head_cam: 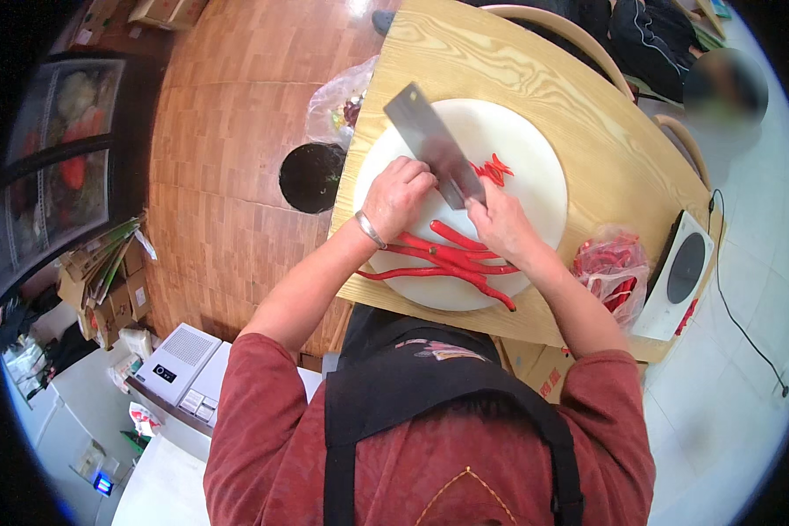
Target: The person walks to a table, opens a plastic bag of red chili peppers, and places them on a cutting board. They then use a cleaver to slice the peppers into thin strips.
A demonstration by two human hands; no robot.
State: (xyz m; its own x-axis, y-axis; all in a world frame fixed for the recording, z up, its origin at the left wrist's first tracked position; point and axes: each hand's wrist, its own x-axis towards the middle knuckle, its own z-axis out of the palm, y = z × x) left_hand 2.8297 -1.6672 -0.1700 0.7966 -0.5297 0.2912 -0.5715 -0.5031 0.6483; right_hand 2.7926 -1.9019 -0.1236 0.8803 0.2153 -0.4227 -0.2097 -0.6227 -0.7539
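My right hand (503, 220) grips a broad metal cleaver (424, 131) by its near end. The blade slants up and to the left over a round white cutting board (532, 141). Beside the blade, my left hand (401, 197) is low over the board with its fingers curled; whatever lies under them is hidden. Cut pieces of red chili pepper (495, 171) lie on the board, right of the cleaver. Several long whole red chili peppers (457, 262) are spread across its near side, below my hands. One of them reaches past the left rim.
A plastic bag of red chilies (608, 273) and a white appliance with a dark round plate (677, 276) stand at the right on the wooden table (447, 52). Left of the table are a black bin (310, 177) and a plastic bag of scraps (342, 108). Someone sits beyond the far edge.
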